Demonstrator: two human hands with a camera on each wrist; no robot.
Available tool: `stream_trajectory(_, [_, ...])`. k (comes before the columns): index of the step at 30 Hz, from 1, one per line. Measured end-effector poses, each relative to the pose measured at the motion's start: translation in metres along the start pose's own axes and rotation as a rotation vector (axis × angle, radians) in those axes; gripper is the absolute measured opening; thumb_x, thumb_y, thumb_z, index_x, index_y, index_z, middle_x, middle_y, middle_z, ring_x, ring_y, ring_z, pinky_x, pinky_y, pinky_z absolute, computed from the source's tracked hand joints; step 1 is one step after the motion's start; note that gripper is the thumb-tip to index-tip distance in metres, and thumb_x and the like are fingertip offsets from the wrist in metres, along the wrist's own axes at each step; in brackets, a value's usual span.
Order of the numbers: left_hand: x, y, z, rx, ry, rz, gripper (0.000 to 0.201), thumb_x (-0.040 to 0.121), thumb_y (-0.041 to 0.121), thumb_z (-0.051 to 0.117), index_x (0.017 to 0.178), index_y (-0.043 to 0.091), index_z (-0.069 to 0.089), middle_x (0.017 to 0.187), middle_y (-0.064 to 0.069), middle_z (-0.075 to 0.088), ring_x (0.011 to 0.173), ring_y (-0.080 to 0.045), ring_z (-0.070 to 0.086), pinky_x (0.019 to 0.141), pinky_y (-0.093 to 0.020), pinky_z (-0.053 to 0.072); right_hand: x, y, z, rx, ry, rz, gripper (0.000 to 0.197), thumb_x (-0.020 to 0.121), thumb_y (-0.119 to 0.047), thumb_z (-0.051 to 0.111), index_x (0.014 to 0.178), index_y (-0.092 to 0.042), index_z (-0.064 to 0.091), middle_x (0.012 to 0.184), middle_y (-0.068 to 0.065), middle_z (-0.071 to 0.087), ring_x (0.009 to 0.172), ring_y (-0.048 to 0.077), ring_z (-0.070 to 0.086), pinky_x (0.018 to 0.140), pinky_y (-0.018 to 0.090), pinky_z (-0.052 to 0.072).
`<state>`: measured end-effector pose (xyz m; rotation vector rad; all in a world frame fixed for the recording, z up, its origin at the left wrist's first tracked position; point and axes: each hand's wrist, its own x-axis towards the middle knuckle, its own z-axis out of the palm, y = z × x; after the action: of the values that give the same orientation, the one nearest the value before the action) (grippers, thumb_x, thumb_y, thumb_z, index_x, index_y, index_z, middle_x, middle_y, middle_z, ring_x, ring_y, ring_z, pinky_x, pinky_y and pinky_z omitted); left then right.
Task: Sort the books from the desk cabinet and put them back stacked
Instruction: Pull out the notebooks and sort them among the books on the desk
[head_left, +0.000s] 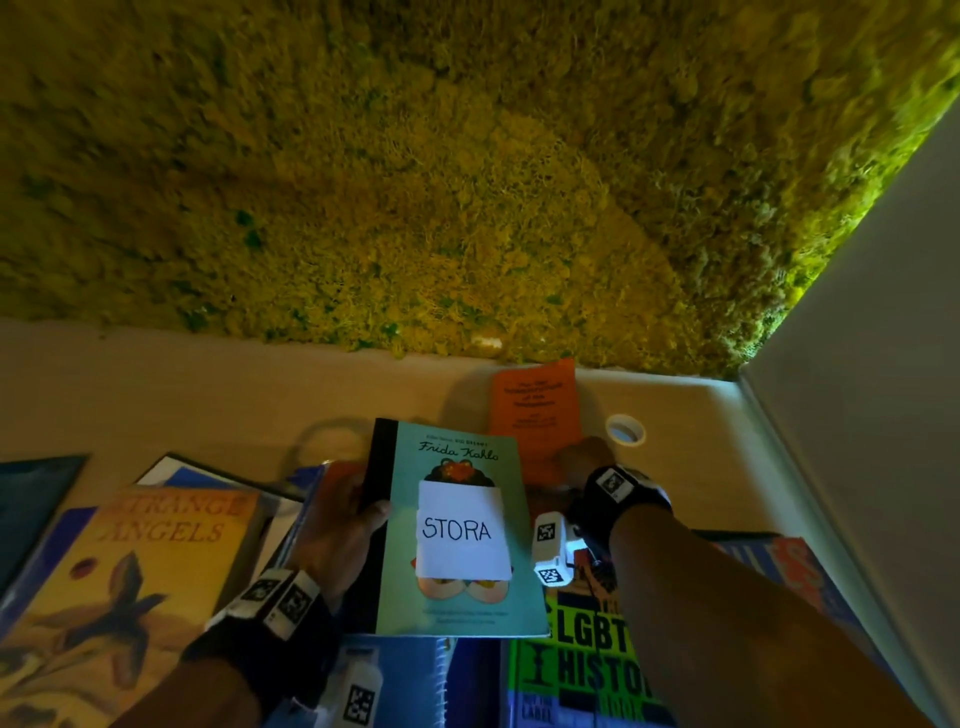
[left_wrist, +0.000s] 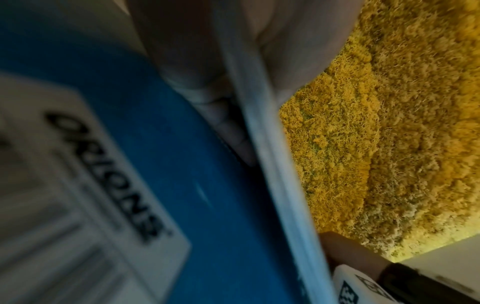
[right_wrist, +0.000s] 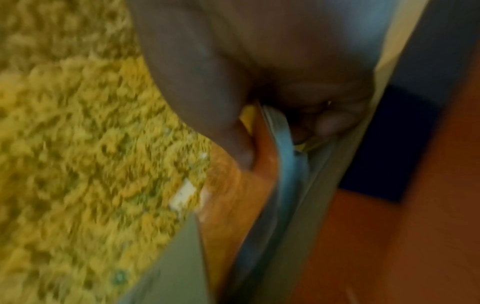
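Note:
A teal Frida Kahlo book (head_left: 402, 551) with a white "STORA" label (head_left: 457, 530) is held up over the desk. My left hand (head_left: 363, 514) grips its black spine edge, thumb on the cover, fingers hidden behind. In the left wrist view those fingers (left_wrist: 207, 98) lie on a blue cover (left_wrist: 182, 164) bearing a white label, beside the white page edge (left_wrist: 262, 144). Beyond the teal book's far right corner, my right hand (head_left: 582, 457) pinches the lower edge of an orange booklet (head_left: 535, 405). In the blurred right wrist view the thumb (right_wrist: 207, 98) presses the orange booklet (right_wrist: 259, 144) next to a bluish-grey edge.
Books cover the pale desk (head_left: 208, 395): "Strange Angels" (head_left: 156, 571) at the left, a green LGBT history book (head_left: 587, 670) at the right, a blue spiral notebook (head_left: 415, 675) below. A white ring (head_left: 626, 430) sits by the orange booklet. A moss wall (head_left: 467, 182) rises behind; a white panel (head_left: 857, 364) closes the right.

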<state>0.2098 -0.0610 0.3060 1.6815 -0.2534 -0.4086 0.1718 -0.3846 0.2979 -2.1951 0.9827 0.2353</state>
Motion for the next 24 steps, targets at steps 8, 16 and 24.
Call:
stream_trajectory(8, [0.003,0.019,0.007,-0.083,0.054,-0.118,0.031,0.099,0.003,0.047,0.13,0.005,0.052,0.124,-0.008,0.059,0.112,-0.02,0.06,0.083,-0.028,0.057,-0.075,-0.011,-0.09,1.096,-0.074,-0.193,0.042,0.071,-0.021,0.088,0.109,-0.023,0.07,0.105,0.009,0.075,0.09,0.027,0.071,0.078,0.043,0.059])
stream_trajectory(16, [0.008,0.056,0.051,-0.243,-0.116,-0.183,0.026,0.096,0.02,0.061,0.121,0.021,0.06,0.101,-0.001,0.076,0.085,-0.022,0.073,0.077,-0.043,0.055,-0.137,0.004,-0.038,1.042,-0.464,-0.179,0.021,0.102,-0.004,0.054,0.115,-0.013,0.068,0.096,0.009,0.077,0.082,0.025,0.074,0.079,0.051,0.063])
stream_trajectory(24, [0.014,0.054,0.072,-0.35,-0.173,-0.189,0.06,0.078,-0.005,0.07,0.128,0.026,0.059,0.112,-0.012,0.073,0.101,-0.039,0.069,0.077,-0.05,0.057,-0.107,0.022,-0.025,0.362,-0.172,-0.143,0.114,0.06,-0.066,0.086,0.153,-0.021,0.037,0.146,0.003,0.052,0.127,0.03,0.059,0.105,0.052,0.052])
